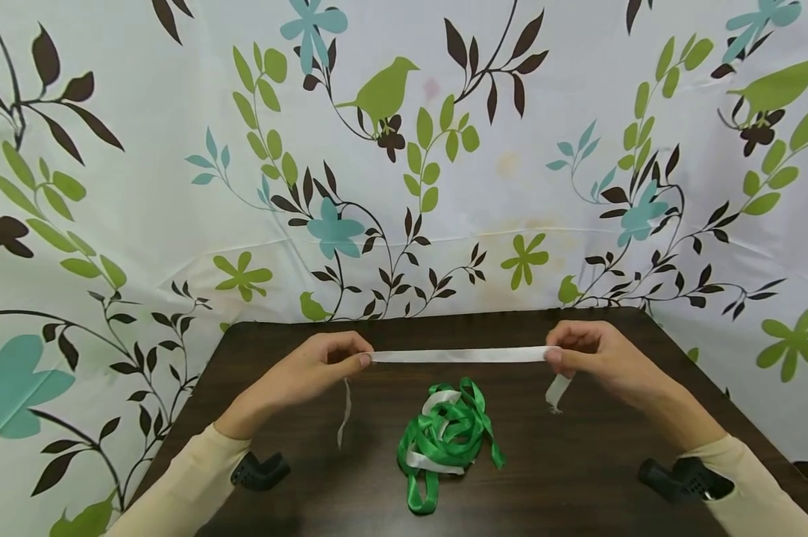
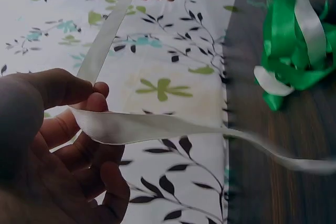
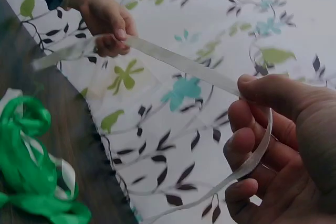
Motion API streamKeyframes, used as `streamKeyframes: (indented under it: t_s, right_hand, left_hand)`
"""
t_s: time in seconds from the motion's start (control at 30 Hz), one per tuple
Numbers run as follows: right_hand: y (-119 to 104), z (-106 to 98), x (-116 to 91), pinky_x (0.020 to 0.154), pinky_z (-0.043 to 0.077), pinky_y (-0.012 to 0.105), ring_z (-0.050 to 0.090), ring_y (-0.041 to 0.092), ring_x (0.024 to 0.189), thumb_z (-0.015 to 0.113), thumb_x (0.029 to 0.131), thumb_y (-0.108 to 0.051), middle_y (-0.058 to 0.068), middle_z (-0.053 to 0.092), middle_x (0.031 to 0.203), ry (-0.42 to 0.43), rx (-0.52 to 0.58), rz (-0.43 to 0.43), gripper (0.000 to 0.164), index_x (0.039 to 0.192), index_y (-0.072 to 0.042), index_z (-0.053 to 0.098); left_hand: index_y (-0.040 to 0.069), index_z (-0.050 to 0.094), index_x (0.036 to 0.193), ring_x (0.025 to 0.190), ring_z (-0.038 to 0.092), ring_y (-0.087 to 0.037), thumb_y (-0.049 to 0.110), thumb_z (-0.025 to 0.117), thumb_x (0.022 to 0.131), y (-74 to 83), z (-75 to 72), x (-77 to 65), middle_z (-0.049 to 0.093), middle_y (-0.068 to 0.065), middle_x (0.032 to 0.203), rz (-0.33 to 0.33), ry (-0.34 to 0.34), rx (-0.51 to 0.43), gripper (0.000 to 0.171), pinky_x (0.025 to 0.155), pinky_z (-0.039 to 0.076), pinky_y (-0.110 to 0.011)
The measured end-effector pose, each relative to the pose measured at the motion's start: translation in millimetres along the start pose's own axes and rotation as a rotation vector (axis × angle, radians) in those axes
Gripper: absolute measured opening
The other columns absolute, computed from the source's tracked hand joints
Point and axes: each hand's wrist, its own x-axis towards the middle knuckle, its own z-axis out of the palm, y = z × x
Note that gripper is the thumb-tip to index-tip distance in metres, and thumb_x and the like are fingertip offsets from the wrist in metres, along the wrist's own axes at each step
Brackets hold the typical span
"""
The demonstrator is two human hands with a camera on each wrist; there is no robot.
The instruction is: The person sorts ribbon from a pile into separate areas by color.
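Note:
A white ribbon (image 1: 457, 356) is stretched nearly level between both hands, above the dark table. My left hand (image 1: 319, 363) pinches it between thumb and forefinger, and a loose tail dangles below. On the other side my right hand (image 1: 594, 354) pinches the ribbon the same way, its short frayed end hanging under the fingers. Below the taut span lies a tangled heap of green ribbon (image 1: 452, 440) with white pieces mixed in. In the left wrist view the white tail (image 2: 157, 127) runs from the pinch toward the right; in the right wrist view the other tail (image 3: 257, 156) curves under the fingers.
The dark wooden table (image 1: 296, 500) has its far edge against a white cloth (image 1: 444, 276) printed with leaves, birds and flowers. Black wrist devices sit on the left sleeve (image 1: 189, 477) and the right sleeve (image 1: 746, 477).

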Motion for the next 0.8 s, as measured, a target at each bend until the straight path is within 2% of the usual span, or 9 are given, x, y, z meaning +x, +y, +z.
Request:
streamKeyframes:
  t_s: [0.23, 0.43, 0.6, 0.8]
  right_hand:
    - [29, -21, -8, 0.071, 0.048, 0.037, 0.056, 0.027, 0.073, 0.062, 0.101, 0.001, 0.012, 0.06, 0.083, 0.096, -0.021, 0.1, 0.006, 0.105, 0.004, 0.064]
    - [53, -34, -13, 0.076, 0.052, 0.035, 0.06, 0.032, 0.08, 0.066, 0.101, -0.012, 0.016, 0.063, 0.092, 0.146, -0.079, 0.208, 0.016, 0.11, 0.002, 0.067]
    - [68, -47, -16, 0.076, 0.054, 0.037, 0.062, 0.038, 0.084, 0.069, 0.101, -0.022, 0.027, 0.063, 0.099, 0.16, -0.152, 0.274, 0.022, 0.112, -0.003, 0.069]
    - [86, -65, -18, 0.071, 0.052, 0.039, 0.063, 0.032, 0.084, 0.068, 0.101, -0.029, 0.022, 0.065, 0.1, 0.181, -0.195, 0.344, 0.029, 0.117, -0.005, 0.067]
  left_hand:
    - [0.024, 0.071, 0.107, 0.069, 0.056, -0.02, 0.037, 0.061, 0.104, -24.5, -8.9, 9.4, 0.065, -0.003, 0.084, -0.062, 0.091, 0.056, 0.016, 0.06, 0.045, -0.033]
    - [0.016, 0.071, 0.107, 0.083, 0.065, -0.024, 0.038, 0.058, 0.105, -56.3, -18.6, 16.8, 0.066, -0.009, 0.09, -0.115, 0.131, 0.023, 0.025, 0.075, 0.052, -0.041]
    - [0.013, 0.071, 0.104, 0.083, 0.065, -0.024, 0.037, 0.059, 0.105, -85.3, -28.7, 23.9, 0.065, -0.007, 0.089, -0.141, 0.142, 0.032, 0.027, 0.078, 0.051, -0.046]
    - [0.008, 0.07, 0.107, 0.087, 0.064, -0.03, 0.037, 0.061, 0.104, -118.1, -41.1, 30.0, 0.065, -0.017, 0.095, -0.242, 0.172, -0.003, 0.03, 0.083, 0.046, -0.048]
